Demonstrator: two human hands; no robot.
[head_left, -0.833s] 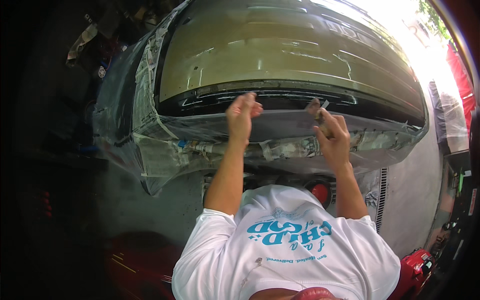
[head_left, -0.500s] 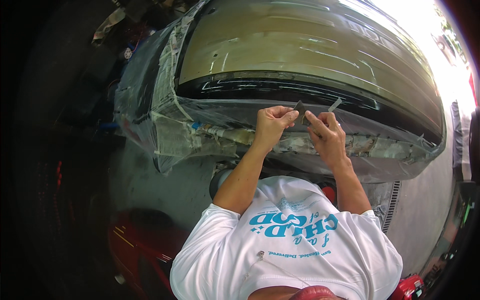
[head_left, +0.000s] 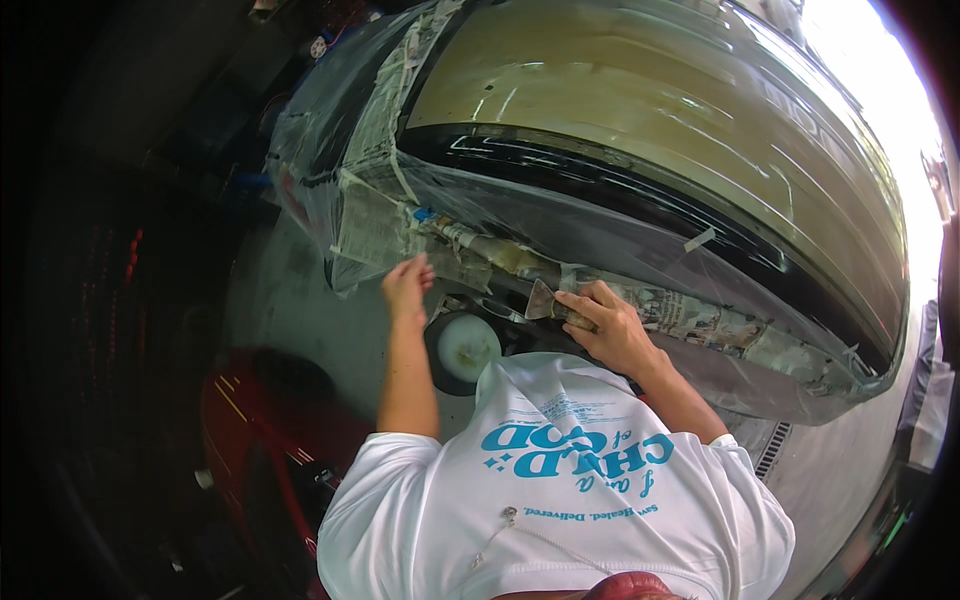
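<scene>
Filling the bay before me: one vehicle [head_left: 640, 110], its olive-gold panel edged with glossy black trim [head_left: 600, 180]. One run of clear plastic sheeting [head_left: 600, 240], draped below the trim. One strip of newspaper [head_left: 690, 310], laid along the sheeting. One white shirt [head_left: 570, 490], worn by the person facing the vehicle. Two bare forearms: the right forearm [head_left: 685, 392] slanting up and leftward, the left forearm [head_left: 408, 385] nearly upright. One right hand [head_left: 618, 328], gripping a scraper [head_left: 540, 300], knuckles up, fingers laid over the handle. One left hand [head_left: 407, 290], well apart to the scraper's left, raised, fingers drawn in narrowly; whether it pinches anything small, I cannot tell. The scraper itself: at the right fingertips, below the newspaper; flat, grey-brown blade jutting left, flaring toward its free edge.
</scene>
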